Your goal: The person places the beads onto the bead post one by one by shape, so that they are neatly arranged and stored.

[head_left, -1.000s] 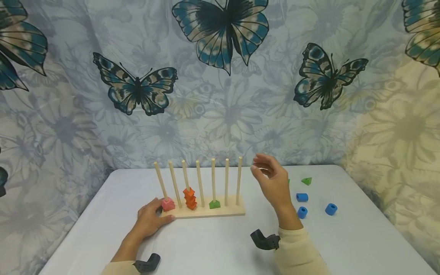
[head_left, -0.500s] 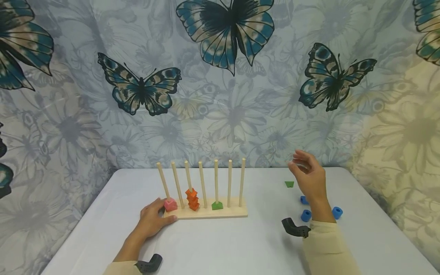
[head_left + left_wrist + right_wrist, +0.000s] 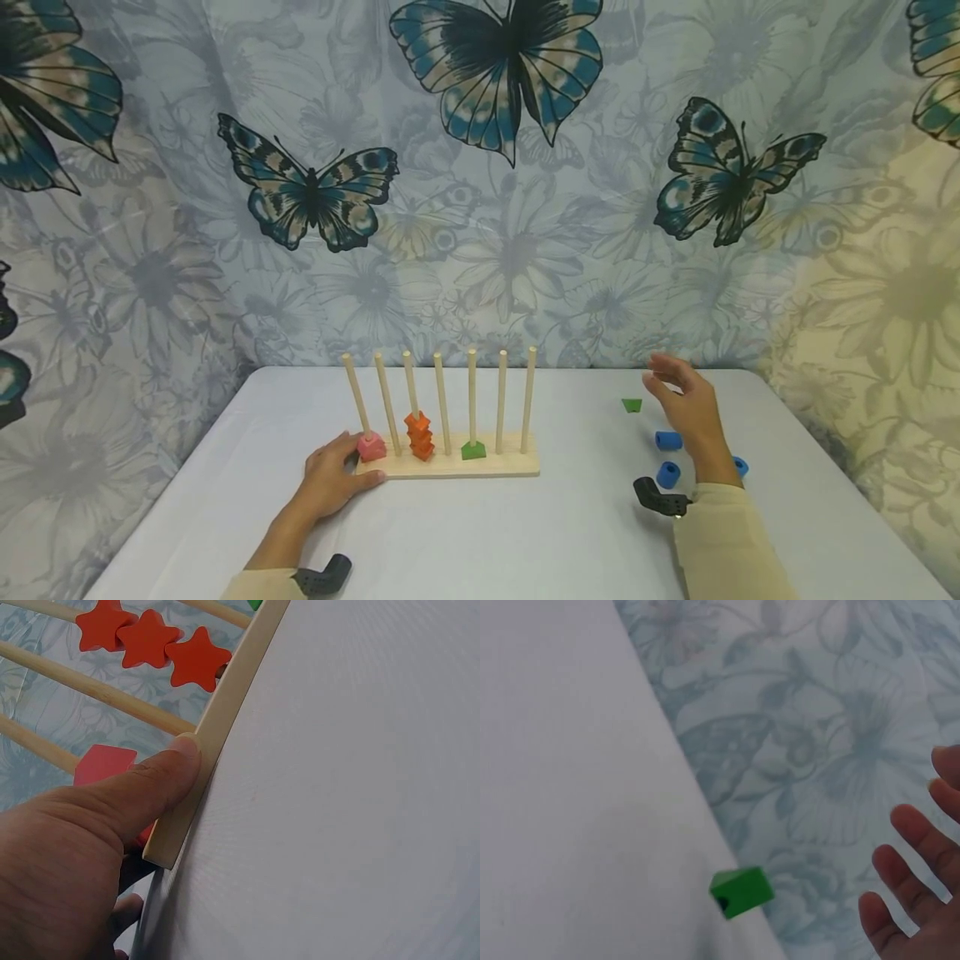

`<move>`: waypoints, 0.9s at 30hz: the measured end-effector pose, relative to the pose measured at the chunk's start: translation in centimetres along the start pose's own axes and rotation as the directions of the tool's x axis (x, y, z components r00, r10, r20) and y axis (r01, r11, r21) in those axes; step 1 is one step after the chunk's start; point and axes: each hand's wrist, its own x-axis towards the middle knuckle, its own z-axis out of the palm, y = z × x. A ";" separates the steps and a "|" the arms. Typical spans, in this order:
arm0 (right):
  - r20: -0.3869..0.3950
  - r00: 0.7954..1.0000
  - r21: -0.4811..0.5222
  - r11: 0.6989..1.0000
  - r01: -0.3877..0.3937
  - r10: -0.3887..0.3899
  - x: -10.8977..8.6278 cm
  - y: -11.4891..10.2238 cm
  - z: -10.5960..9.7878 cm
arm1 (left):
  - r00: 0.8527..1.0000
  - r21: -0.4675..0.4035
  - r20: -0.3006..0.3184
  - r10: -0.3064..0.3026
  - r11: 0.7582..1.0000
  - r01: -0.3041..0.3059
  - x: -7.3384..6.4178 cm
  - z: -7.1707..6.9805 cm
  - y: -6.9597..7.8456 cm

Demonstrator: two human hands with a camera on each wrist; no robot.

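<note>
The wooden peg board [image 3: 480,468] stands on the table with a row of upright pegs. My left hand [image 3: 328,477] grips its left end, the thumb [image 3: 176,761] pressed on the front edge. A pink block [image 3: 371,447] sits on the leftmost peg. Several orange star blocks [image 3: 420,436] are stacked on the third peg, and a green triangular block [image 3: 473,451] is on the fifth. Over the right side of the table my right hand [image 3: 692,417] holds nothing visible, its fingers apart and slightly bent. Near it lies a loose green triangular block [image 3: 632,405], closer in the right wrist view.
Blue cylinder blocks [image 3: 668,440] lie below and beside the right hand; one is partly behind the wrist. The white table [image 3: 480,542] ends at a butterfly-patterned cloth [image 3: 517,275] behind. Dark curved camera mounts [image 3: 660,498] stick out from both wrists.
My right hand has moved right, away from the peg board and over the loose blocks, then slightly lower. My left hand keeps its grip on the board.
</note>
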 end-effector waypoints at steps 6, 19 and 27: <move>0.115 0.990 0.005 0.996 -0.084 0.082 0.3 2.6 0.2 | 1.000 -0.001 -0.004 0.003 1.000 -0.003 0.0 0.0 0.1; 0.287 0.957 -0.125 0.992 -0.010 0.046 0.9 4.5 1.2 | 1.000 0.001 -0.015 -0.002 1.000 0.002 0.0 0.0 0.3; 0.270 0.961 -0.306 0.952 0.032 0.055 0.5 5.4 2.1 | 1.000 0.002 -0.009 -0.007 1.000 0.007 0.1 0.1 0.2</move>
